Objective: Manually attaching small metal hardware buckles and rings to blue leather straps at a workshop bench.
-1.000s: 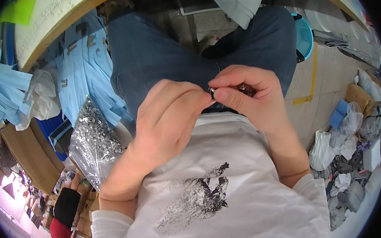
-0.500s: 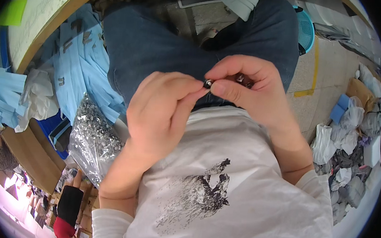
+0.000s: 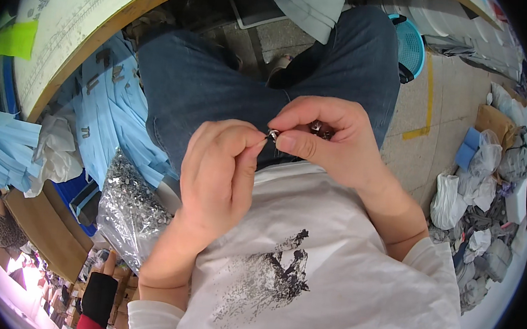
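Observation:
Above my lap, my right hand (image 3: 328, 139) pinches a small shiny metal piece (image 3: 274, 133) between thumb and forefinger; its exact kind is too small to tell. Several more dark, glossy pieces (image 3: 320, 129) rest in the curl of the same hand. The fingertips of my left hand (image 3: 220, 170) are pressed together right beside the pinched piece, at its left side. Whatever they grip is too small to make out. By my left forearm lies a clear plastic bag (image 3: 131, 206) filled with many small silvery metal parts.
Light blue fabric strips (image 3: 115, 101) hang at the left beneath the table edge (image 3: 90, 65). A cardboard box (image 3: 50, 233) stands farther left. At the upper right sits a turquoise basket (image 3: 410, 47). Plastic bags and grey cloth scraps (image 3: 479, 246) pile up on the right.
Both hands have shifted slightly left and lower in the picture, along with a small tilt of the view. The fingertips remain together at the shiny piece, which shows more silver now.

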Demonstrator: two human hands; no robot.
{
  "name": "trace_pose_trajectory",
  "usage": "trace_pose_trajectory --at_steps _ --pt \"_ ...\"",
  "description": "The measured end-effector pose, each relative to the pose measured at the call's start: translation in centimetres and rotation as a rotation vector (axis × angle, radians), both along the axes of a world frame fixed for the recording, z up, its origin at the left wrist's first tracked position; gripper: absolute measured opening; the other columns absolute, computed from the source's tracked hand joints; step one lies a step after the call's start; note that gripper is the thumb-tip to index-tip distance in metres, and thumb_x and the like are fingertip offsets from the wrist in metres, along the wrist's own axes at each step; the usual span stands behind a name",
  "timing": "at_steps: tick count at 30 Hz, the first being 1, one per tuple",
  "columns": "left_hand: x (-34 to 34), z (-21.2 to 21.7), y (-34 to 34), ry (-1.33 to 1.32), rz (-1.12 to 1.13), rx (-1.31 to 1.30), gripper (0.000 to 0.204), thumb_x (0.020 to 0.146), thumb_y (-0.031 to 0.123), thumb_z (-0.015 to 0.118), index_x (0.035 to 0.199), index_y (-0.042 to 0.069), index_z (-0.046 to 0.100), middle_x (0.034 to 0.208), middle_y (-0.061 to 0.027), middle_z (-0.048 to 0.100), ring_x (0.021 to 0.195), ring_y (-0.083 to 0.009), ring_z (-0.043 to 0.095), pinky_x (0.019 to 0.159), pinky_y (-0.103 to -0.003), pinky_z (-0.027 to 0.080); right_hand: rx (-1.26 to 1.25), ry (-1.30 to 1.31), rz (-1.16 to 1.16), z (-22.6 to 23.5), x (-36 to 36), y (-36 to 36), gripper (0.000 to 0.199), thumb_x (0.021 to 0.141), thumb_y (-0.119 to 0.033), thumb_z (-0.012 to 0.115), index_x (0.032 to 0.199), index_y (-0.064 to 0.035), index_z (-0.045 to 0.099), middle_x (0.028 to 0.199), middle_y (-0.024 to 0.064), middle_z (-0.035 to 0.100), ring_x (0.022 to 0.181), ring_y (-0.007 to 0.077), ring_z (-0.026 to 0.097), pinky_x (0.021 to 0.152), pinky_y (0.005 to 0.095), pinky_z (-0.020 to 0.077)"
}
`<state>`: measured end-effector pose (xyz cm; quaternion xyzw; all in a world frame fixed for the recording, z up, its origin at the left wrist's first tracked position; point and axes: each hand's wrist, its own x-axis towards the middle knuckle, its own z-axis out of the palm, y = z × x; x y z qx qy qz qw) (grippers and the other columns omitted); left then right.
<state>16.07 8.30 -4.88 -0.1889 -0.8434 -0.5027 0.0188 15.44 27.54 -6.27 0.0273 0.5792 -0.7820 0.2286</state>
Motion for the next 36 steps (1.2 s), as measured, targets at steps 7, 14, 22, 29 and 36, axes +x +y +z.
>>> trace_pose_trajectory --at_steps 7,14,22,29,36 --pt "-0.1 0.1 0.2 0.069 0.014 -0.109 0.024 0.075 -0.009 0.065 0.096 0.001 0.059 0.087 -0.0122 0.063 0.074 -0.0289 0.059 0.066 -0.035 0.047 0.117 0.096 -0.019 -0.1 0.1 -0.6 0.018 0.083 -0.008 0.075 0.099 -0.0013 0.07 0.082 -0.0009 0.066 0.066 0.0014 0.053 0.057 0.0175 0.041" --pt "-0.2 0.0 0.3 0.016 0.045 0.039 0.029 0.071 -0.007 0.074 0.097 -0.001 0.063 0.085 -0.0109 0.065 0.071 -0.0243 0.06 0.061 -0.03 0.047 -0.074 -0.172 -0.049 0.0 0.1 -0.4 0.014 0.086 -0.007 0.072 0.099 -0.0021 0.07 0.079 -0.0008 0.066 0.063 0.0001 0.05 0.054 0.0162 0.0372" --pt "-1.2 -1.3 -0.2 0.203 -0.05 0.078 0.03 0.065 -0.006 0.079 0.092 -0.002 0.068 0.086 -0.0112 0.064 0.066 -0.0212 0.059 0.059 -0.027 0.047 -0.294 -0.404 0.013 -0.3 -0.3 0.0 0.015 0.094 -0.015 0.062 0.099 -0.0021 0.067 0.081 -0.0002 0.065 0.052 0.0 0.038 0.041 0.0169 0.0241" --pt "-1.0 -1.9 -0.1 0.194 0.024 0.07 0.026 0.066 -0.006 0.079 0.089 -0.002 0.067 0.087 -0.0115 0.065 0.067 -0.0217 0.061 0.059 -0.028 0.048 -0.184 -0.273 -0.068 0.1 -0.2 -0.5 0.017 0.096 -0.017 0.06 0.102 -0.001 0.06 0.089 0.0001 0.062 0.056 0.0003 0.041 0.045 0.0163 0.0301" --pt "-0.5 -1.8 -0.4 0.118 0.009 0.038 0.025 0.068 -0.007 0.078 0.089 -0.002 0.066 0.088 -0.0118 0.066 0.068 -0.0205 0.062 0.06 -0.026 0.048 0.147 -0.029 -0.033 -0.1 -0.3 -0.7 0.011 0.096 -0.013 0.06 0.098 -0.0022 0.059 0.078 -0.0045 0.055 0.065 0.0004 0.046 0.057 0.0166 0.0388"
